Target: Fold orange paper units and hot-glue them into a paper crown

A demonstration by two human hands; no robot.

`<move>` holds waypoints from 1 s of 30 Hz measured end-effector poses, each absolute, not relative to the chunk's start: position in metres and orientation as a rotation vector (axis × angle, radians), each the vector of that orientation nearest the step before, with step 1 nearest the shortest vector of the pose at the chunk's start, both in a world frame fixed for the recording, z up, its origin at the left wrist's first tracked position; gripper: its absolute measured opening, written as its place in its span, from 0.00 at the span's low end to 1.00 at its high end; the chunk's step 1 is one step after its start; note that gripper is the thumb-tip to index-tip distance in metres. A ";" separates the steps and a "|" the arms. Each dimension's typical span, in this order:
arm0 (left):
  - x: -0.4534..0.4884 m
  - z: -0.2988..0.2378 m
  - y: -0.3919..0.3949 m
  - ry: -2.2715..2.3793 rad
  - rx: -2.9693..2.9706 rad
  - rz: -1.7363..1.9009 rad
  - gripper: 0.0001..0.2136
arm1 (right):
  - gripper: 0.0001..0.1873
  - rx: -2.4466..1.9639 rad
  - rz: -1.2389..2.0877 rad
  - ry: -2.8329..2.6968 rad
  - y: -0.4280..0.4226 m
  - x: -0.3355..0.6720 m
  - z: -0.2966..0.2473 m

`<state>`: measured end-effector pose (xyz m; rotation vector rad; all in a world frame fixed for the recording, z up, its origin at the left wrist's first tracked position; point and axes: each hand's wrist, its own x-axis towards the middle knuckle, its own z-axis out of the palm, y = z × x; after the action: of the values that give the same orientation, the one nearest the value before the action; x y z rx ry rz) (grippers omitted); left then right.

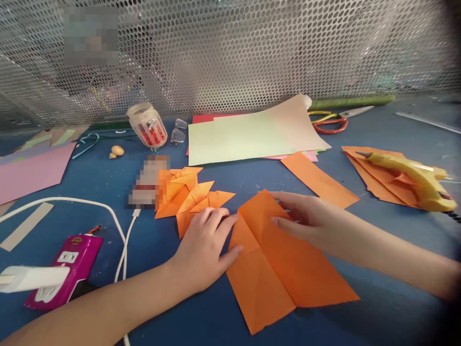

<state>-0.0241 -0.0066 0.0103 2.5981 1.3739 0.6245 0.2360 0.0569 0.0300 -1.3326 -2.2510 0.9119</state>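
Note:
A creased sheet of orange paper (284, 259) stands partly opened along a long fold in front of me. My left hand (207, 252) grips its left edge, with the thumb and index finger at the paper. At the upper right edge, my right hand (306, 216) has its thumb on the near face and its other fingers partly hidden behind the sheet. Folded orange paper pieces with pointed tips (190, 192) lie just beyond my left hand. A flat orange paper strip (319, 180) rests beyond my right hand.
A yellow glue gun (406, 175) lies on orange sheets at right. Scissors (333, 122), pale paper (248, 137) and a jar with red bits (148, 127) are along the metal mesh (230, 53). White cables (124, 250) and a purple power strip (68, 269) occupy the left.

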 end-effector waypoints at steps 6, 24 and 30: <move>-0.022 0.011 -0.008 1.258 2.710 0.560 0.18 | 0.26 -1.396 0.798 -2.179 0.052 0.245 0.008; -0.018 0.007 -0.011 1.279 2.801 0.496 0.20 | 0.31 -0.261 0.192 -2.727 0.066 0.258 -0.010; -0.017 -0.005 -0.014 1.315 2.750 0.528 0.22 | 0.27 -0.219 0.248 -2.770 0.069 0.257 0.001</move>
<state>-0.0169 -0.0139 -0.0053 2.7501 1.3149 0.5276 0.2570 0.0687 0.0013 -0.2190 -2.7702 0.2478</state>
